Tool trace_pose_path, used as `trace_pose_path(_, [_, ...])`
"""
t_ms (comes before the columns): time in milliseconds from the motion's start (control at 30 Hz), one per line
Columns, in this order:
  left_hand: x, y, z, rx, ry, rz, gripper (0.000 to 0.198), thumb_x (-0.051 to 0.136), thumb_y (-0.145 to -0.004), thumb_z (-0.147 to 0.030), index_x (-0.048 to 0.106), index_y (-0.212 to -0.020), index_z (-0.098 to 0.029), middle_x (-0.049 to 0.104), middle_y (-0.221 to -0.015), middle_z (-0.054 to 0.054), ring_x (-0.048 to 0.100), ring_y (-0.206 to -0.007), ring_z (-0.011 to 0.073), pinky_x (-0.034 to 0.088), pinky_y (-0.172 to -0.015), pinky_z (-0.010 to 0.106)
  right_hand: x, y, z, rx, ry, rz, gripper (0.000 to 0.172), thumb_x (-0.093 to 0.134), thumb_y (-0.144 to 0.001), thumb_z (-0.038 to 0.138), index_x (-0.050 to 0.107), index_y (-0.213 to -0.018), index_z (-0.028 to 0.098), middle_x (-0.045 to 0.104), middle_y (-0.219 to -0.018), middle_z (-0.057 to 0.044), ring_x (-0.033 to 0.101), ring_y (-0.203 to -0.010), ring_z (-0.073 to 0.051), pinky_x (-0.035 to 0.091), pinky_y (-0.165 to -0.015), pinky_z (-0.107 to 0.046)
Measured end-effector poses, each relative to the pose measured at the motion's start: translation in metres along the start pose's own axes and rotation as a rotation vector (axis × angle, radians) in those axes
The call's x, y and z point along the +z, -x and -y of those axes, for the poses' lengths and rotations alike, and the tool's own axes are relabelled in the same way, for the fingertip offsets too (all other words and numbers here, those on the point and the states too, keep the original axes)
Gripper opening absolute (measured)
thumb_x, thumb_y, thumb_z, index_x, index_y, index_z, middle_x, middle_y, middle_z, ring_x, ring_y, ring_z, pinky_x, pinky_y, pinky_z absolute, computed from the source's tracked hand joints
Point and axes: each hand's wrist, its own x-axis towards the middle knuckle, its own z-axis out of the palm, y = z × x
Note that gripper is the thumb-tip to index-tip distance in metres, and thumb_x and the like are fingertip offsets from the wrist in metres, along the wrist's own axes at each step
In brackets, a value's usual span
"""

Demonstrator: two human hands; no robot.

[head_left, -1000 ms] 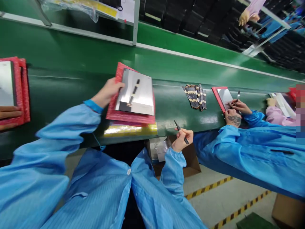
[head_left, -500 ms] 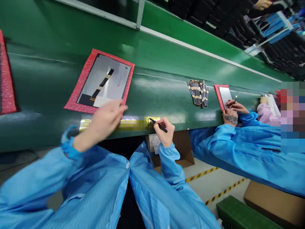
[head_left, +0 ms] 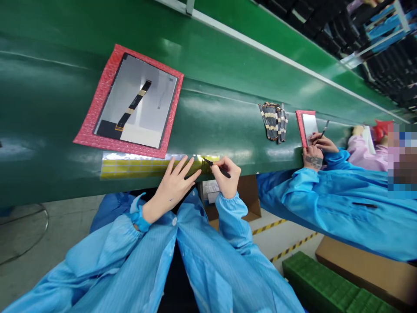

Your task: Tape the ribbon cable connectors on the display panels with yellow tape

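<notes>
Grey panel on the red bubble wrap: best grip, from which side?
Probably pinch the panel by its two long edges, coming from the near short end. It lies flat with a flex cable running diagonally across its face, so keep off the top; the red bubble wrap margin leaves fingertip room.

On the green table [head_left: 48, 87] lie two red padded mats, the near mat [head_left: 99, 98] and the far mat [head_left: 299, 126]. Each bears one silver panel, the near panel [head_left: 153, 113] and the far panel [head_left: 310, 124]. One flex cable [head_left: 133, 105] sits on the near panel. One bundle of flex cables [head_left: 273, 121] lies between the mats, its cables too overlapped to count. There is one sheet of yellow labels [head_left: 137, 165]. Two tweezers show: black tweezers [head_left: 217, 168] in the person's right hand [head_left: 228, 180], and a second pair [head_left: 325, 128] with the co-worker. Four hands are at the table: the person's left hand [head_left: 176, 187] and right hand, and two co-worker's hands [head_left: 312, 160]. Below are two cardboard boxes [head_left: 365, 269] and one green crate [head_left: 325, 287].
</notes>
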Motion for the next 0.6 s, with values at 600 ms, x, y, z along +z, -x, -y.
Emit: trace_pose_path(600, [-0.041,0.003,0.051,-0.158,0.169,-0.14,0.039,0.043,-0.101,-0.03,0.061,-0.135,-0.024,0.052,-0.152,0.011,0.045,-0.144,0.0282,0.037,-0.12,0.051,-0.01,-0.006,0.012,0.075,-0.558,-0.123,0.016,0.057,-0.062,0.022,0.041,-0.062,0.024,0.064,-0.053,0.004,0.042,-0.032,-0.006,0.023,-0.034,-0.017])
